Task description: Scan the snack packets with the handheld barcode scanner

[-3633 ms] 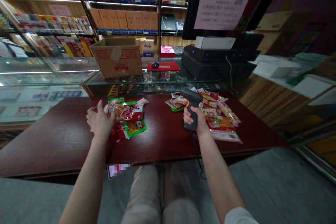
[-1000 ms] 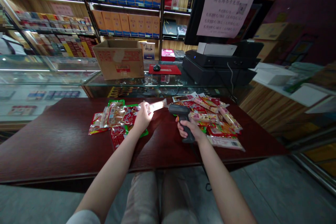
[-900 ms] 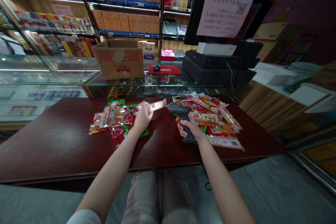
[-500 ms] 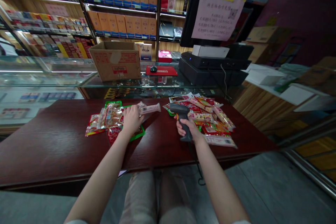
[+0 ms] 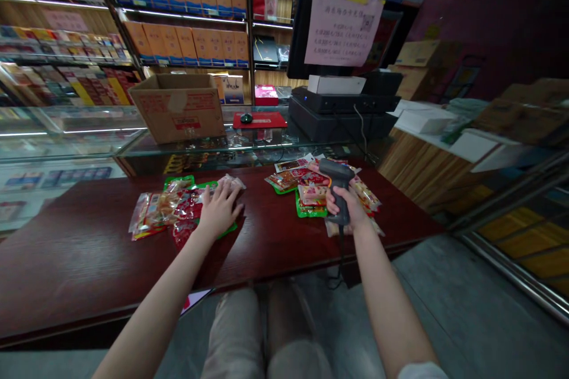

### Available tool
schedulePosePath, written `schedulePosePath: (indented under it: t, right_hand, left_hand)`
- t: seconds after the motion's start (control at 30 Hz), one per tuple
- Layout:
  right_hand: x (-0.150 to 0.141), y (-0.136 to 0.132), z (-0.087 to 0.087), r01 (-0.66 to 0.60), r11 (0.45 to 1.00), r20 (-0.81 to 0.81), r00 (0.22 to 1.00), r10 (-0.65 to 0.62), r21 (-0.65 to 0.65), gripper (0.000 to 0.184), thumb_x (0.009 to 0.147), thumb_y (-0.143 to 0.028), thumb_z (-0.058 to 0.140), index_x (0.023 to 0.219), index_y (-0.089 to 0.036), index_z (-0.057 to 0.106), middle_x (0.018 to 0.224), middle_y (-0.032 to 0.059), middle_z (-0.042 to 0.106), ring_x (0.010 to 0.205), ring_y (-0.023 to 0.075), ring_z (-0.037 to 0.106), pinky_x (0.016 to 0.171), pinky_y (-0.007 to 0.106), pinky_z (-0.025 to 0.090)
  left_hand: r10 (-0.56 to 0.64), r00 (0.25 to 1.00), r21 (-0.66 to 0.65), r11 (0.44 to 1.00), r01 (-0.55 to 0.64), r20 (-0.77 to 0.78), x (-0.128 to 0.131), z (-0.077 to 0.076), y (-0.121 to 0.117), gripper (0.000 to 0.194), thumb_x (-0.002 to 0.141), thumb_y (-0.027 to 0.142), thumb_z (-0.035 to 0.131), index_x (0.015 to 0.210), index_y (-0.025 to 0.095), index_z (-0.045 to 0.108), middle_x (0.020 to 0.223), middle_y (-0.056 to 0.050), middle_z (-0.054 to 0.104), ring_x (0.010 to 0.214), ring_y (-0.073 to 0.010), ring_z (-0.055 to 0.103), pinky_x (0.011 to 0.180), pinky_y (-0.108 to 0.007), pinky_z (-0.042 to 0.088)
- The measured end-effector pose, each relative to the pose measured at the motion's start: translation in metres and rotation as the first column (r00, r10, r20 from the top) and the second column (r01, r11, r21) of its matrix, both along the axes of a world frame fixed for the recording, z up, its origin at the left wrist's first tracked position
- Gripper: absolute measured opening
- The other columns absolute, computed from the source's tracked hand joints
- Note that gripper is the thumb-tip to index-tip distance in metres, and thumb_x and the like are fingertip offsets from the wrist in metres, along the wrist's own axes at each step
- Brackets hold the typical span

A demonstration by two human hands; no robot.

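Note:
My left hand (image 5: 219,208) lies flat with fingers spread on the left pile of snack packets (image 5: 165,211), beside a pale long packet (image 5: 230,182) resting at the pile's far edge. My right hand (image 5: 347,208) is wrapped round the handle of a dark barcode scanner (image 5: 336,185), held upright over the right pile of snack packets (image 5: 306,188). The scanner's cable (image 5: 340,254) hangs down over the front edge of the dark red table (image 5: 80,254).
Behind the table stands a glass counter (image 5: 71,139) carrying a cardboard box (image 5: 178,106), a red mat with a mouse (image 5: 254,119) and a black till (image 5: 342,112) with a pink notice (image 5: 341,26). Stocked shelves (image 5: 71,53) fill the back wall.
My left hand held a pale long packet up to the scanner, then laid it on the left pile and opened flat. My right hand swung the scanner from sideways to upright.

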State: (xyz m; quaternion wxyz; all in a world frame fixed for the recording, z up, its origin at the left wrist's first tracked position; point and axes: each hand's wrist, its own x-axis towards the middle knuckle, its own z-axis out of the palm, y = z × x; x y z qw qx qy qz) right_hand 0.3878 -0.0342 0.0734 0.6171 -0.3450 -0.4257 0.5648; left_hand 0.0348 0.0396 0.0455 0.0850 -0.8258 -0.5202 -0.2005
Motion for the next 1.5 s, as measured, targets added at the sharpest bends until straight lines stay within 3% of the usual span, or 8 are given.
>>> schedulePosePath:
  t: [0.17,0.43,0.63,0.77,0.97,1.13,1.33,1.5]
  right_hand:
    - [0.042,-0.006,-0.014,0.075,0.997,-0.023,0.997,-0.075,-0.020,0.027,0.078,-0.035,0.068,0.096,-0.022,0.052,0.060,-0.0069,0.051,0.037,0.0064,0.038,0.037,0.021,0.034]
    - [0.057,-0.011,-0.031,0.078,0.997,-0.068,0.995,-0.079,-0.013,0.029,0.080,-0.036,0.067,0.102,-0.021,0.056,0.061,-0.0072,0.051,0.037,0.0064,0.038,0.037,0.021,0.034]
    - [0.089,-0.001,-0.022,0.181,0.983,-0.032,0.983,-0.180,0.035,0.027,0.078,-0.036,0.068,0.097,-0.020,0.059,0.060,-0.0057,0.053,0.038,0.0073,0.043,0.039,0.022,0.038]
    - [0.117,0.016,-0.019,0.358,0.934,0.001,0.934,-0.358,-0.006,0.034,0.070,-0.041,0.070,0.095,-0.019,0.063,0.058,-0.0038,0.058,0.047,0.0119,0.056,0.042,0.023,0.044]
    - [0.113,0.045,-0.035,0.437,0.899,0.067,0.897,-0.436,0.001,0.034,0.066,-0.044,0.069,0.085,-0.016,0.063,0.058,-0.0005,0.064,0.047,0.0121,0.058,0.047,0.023,0.048]
    - [0.099,0.054,-0.040,0.486,0.872,0.080,0.868,-0.489,0.059,0.034,0.065,-0.045,0.067,0.082,-0.016,0.063,0.056,-0.0012,0.062,0.042,0.0109,0.054,0.041,0.022,0.041]
    - [0.070,0.059,-0.039,0.463,0.884,0.025,0.885,-0.465,0.063,0.034,0.067,-0.045,0.065,0.087,-0.018,0.060,0.053,-0.0042,0.059,0.042,0.0100,0.052,0.041,0.020,0.039]
    - [0.040,0.066,-0.036,0.395,0.918,0.119,0.910,-0.397,0.045,0.029,0.068,-0.046,0.065,0.077,-0.019,0.056,0.052,-0.0032,0.058,0.041,0.0101,0.050,0.039,0.021,0.037]
  left_hand:
    - [0.043,0.996,0.008,0.999,-0.043,-0.072,-0.008,-0.014,0.002,0.034,0.087,0.031,0.049,0.107,0.018,0.073,0.145,-0.018,0.054,0.144,-0.0395,0.036,0.118,-0.065,0.009]
    - [0.181,0.977,0.124,0.978,-0.166,-0.116,-0.032,-0.008,-0.002,0.034,0.090,0.029,0.046,0.112,0.018,0.070,0.144,-0.018,0.055,0.149,-0.0429,0.024,0.113,-0.074,-0.006]
    - [-0.145,0.989,0.046,0.988,0.146,-0.016,0.051,0.003,-0.009,0.037,0.093,0.032,0.050,0.125,0.019,0.063,0.145,-0.017,0.054,0.146,-0.0350,0.035,0.120,-0.064,0.010]
    - [-0.376,0.925,-0.071,0.923,0.379,0.053,0.127,0.004,-0.013,0.048,0.094,0.041,0.051,0.137,0.019,0.053,0.148,-0.015,0.051,0.141,-0.0281,0.043,0.121,-0.052,0.022]
    - [-0.406,0.905,-0.148,0.895,0.421,0.125,0.187,-0.007,0.003,0.050,0.098,0.039,0.045,0.143,0.018,0.044,0.146,-0.015,0.053,0.138,-0.0263,0.045,0.119,-0.049,0.024]
    - [-0.288,0.956,-0.150,0.944,0.293,0.054,0.178,-0.008,0.011,0.035,0.097,0.034,0.044,0.122,0.012,0.056,0.119,-0.016,0.064,0.116,-0.0282,0.057,0.108,-0.044,0.035]
    - [-0.169,0.985,-0.188,0.967,0.174,0.042,0.138,0.005,0.005,0.032,0.092,0.028,0.047,0.115,0.009,0.055,0.113,-0.020,0.064,0.109,-0.0337,0.058,0.094,-0.046,0.043]
    - [-0.082,0.889,-0.297,0.925,0.237,0.451,0.099,0.011,0.010,0.027,0.091,0.035,0.044,0.106,0.015,0.056,0.107,-0.015,0.067,0.099,-0.0285,0.063,0.089,-0.041,0.046]
